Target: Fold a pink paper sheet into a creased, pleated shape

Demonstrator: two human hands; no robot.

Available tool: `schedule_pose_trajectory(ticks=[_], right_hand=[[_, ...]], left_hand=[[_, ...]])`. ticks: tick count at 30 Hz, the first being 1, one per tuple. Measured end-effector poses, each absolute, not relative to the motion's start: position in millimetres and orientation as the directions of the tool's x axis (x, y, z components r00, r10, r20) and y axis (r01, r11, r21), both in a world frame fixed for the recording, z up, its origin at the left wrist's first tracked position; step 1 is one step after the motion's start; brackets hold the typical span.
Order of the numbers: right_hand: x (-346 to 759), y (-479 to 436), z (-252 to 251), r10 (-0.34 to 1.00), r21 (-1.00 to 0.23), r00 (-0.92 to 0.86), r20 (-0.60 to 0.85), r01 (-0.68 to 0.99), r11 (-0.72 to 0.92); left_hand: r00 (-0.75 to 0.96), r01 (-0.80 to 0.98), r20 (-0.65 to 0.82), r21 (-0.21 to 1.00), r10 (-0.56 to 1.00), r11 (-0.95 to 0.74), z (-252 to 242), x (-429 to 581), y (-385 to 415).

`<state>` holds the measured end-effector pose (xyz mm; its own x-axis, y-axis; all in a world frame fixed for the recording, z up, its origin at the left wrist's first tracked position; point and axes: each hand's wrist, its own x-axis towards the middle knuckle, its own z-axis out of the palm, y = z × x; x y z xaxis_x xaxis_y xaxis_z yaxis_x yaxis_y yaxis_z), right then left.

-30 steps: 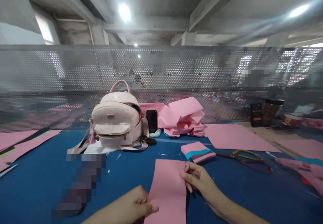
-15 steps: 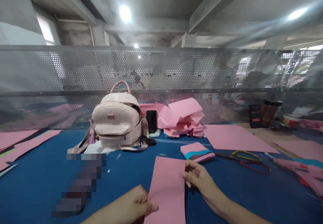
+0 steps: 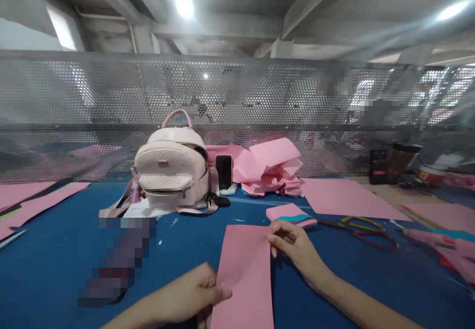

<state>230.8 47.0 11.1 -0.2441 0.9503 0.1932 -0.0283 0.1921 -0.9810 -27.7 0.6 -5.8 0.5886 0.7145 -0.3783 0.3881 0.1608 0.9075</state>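
Observation:
A long pink paper sheet [image 3: 245,269] stretches up from the bottom edge of the view, over the blue table. My left hand [image 3: 200,289] grips its left edge, thumb on top and fingers curled underneath, partly hidden. At the upper right corner, my right hand [image 3: 291,247] pinches the edge between thumb and fingers. Just beyond that hand lies a small folded pink stack with a blue band [image 3: 291,214]. Beside the stack are scissors [image 3: 358,230] with one yellow and one red handle.
A pale pink backpack [image 3: 166,170] stands at the back, with a black phone [image 3: 223,172] and crumpled pink paper [image 3: 272,168] beside it. Behind runs a perforated metal screen [image 3: 237,101]. Rightward are a flat pink sheet [image 3: 352,200], a pink glue gun [image 3: 441,240] and a dark cup [image 3: 403,163].
The whole view has shifted slightly, so table items sit a little higher in the picture. Both hands keep their hold on the pink sheet, its far edge now nearer the banded stack in view.

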Motion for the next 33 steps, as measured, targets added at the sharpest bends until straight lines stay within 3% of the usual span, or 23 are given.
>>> schedule_pose_trajectory(ticks=[7,13,20,26,33], right_hand=[[236,50,27,0.922,-0.947,-0.251,0.293,0.059,0.317],[239,47,34,0.917,-0.938,-0.289,0.276,0.127,0.322],[244,46,37,0.861,-0.913,-0.369,0.350,0.070,0.401],[237,42,14,0.926,-0.968,-0.306,0.223,0.045,0.248],[230,30,-13,0.865,-0.987,-0.495,0.077,0.085,0.136]], left_hand=[[0.590,0.385,-0.368,0.910,0.719,0.150,-8,-28,1],[0.559,0.411,-0.346,0.905,0.754,0.111,-12,-29,1],[0.525,0.444,-0.351,0.890,0.775,0.103,-9,-31,-2],[0.537,0.411,-0.355,0.902,0.766,0.130,-11,-29,-2],[0.597,0.274,-0.319,0.943,0.736,0.186,-12,-26,3]])
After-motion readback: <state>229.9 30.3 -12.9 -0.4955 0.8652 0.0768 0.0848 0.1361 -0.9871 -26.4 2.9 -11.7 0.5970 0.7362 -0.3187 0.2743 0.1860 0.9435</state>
